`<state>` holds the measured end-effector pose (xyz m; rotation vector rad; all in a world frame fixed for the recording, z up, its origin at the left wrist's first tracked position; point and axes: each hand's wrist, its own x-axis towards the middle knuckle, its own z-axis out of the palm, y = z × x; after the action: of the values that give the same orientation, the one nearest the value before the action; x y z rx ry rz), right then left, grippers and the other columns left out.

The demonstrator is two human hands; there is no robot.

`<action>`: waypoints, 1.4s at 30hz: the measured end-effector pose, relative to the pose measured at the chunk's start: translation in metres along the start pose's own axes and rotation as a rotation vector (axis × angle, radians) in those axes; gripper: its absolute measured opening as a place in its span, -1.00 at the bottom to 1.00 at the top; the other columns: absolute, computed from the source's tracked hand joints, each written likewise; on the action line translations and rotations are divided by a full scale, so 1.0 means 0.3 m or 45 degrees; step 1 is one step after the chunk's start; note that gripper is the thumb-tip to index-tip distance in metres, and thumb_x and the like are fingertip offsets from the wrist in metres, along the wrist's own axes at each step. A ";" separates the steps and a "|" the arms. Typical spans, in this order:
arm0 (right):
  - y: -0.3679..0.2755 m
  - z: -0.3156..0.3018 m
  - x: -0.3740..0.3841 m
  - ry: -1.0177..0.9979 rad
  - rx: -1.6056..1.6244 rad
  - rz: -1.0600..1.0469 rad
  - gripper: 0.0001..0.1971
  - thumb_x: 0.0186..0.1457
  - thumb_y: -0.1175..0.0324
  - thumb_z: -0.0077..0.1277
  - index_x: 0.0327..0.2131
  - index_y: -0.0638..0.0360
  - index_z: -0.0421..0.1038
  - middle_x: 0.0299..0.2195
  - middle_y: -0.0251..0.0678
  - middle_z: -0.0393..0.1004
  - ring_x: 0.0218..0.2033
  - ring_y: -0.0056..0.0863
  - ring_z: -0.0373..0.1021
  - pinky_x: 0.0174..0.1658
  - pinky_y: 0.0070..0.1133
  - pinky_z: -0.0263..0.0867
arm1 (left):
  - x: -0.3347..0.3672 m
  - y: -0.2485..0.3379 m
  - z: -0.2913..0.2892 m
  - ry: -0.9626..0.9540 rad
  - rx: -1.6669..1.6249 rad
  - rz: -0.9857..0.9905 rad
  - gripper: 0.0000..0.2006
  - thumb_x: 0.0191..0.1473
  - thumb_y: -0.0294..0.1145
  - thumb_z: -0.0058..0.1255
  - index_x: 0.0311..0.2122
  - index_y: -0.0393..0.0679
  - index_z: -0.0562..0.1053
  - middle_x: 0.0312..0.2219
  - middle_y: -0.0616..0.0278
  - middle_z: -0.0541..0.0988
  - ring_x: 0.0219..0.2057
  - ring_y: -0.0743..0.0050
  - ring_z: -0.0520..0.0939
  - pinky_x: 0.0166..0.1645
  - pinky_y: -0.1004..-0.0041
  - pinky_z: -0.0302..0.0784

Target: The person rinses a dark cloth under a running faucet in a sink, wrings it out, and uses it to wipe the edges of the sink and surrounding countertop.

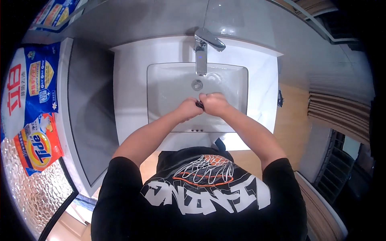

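Both my hands are brought together over the near half of a white rectangular sink (157,96). A small dark thing (200,104) shows between them; most of it is hidden, so its kind cannot be told. My left hand (190,109) is closed round it from the left. From the right, my right hand (215,104) grips it too, fingers curled with the knuckles up. Just beyond the hands is the round drain (197,84). Above that stands a chrome tap (201,56) with its lever turned to the right.
A white countertop (261,92) surrounds the sink. At the left, a blue and white bag (30,84) and an orange bag (38,144) lie near a grey panel (90,108). Brown ribbed fabric (337,114) hangs at the right. A small dark object (280,98) sits by the counter's right edge.
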<state>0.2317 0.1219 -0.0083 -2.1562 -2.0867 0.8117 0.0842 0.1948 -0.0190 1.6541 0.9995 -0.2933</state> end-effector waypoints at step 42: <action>0.093 0.210 0.384 -0.512 -0.280 0.282 -0.63 0.10 0.27 -0.10 0.01 0.02 0.34 -0.13 -0.19 0.53 -0.12 -0.23 0.49 -0.17 -0.25 0.40 | -0.274 -0.226 -0.094 -0.076 -0.223 0.024 -0.71 -0.28 -0.28 0.08 -0.38 -0.22 0.54 -0.59 0.08 0.58 -0.50 0.22 0.60 -0.33 0.33 0.49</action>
<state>0.2287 0.2069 -0.1123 -2.5561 -2.2272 1.1754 -0.0242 0.1834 -0.0020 1.4870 0.9372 -0.2343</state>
